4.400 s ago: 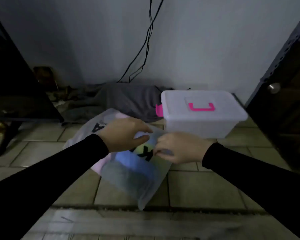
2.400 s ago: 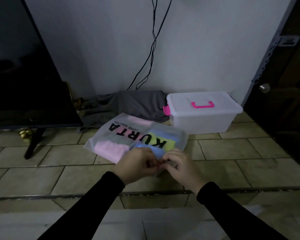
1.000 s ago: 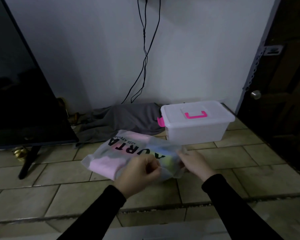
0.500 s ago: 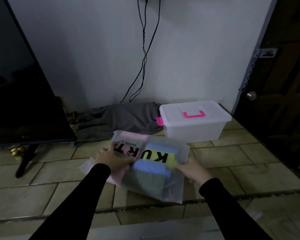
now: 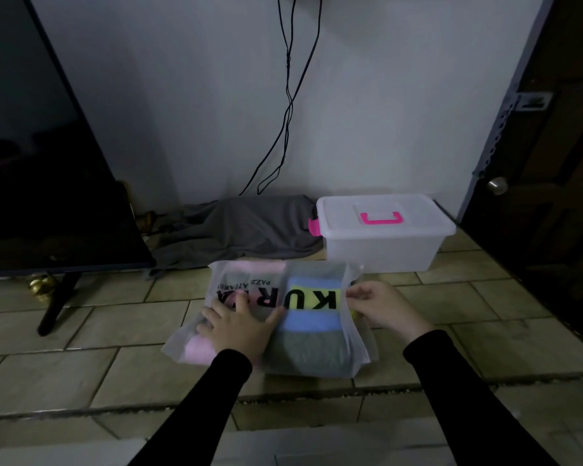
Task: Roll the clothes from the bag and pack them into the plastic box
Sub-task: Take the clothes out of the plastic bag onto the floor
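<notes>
On the tiled floor (image 5: 451,334) near a white wall, the translucent bag (image 5: 276,314) lies flat with folded clothes (image 5: 312,322) inside: pink, yellow, blue, grey-green layers. Left hand (image 5: 239,326) presses flat on the bag, fingers spread; right hand (image 5: 382,306) pinches the bag's right edge flap with curled fingers. Plastic box (image 5: 382,233) sits just behind the bag, lid on, pink handle and latch, contents not discernible; grey cloth (image 5: 243,228) beside it, dark TV (image 5: 44,163) at left, cables (image 5: 288,95) down the wall, dark door (image 5: 552,146) at right.
</notes>
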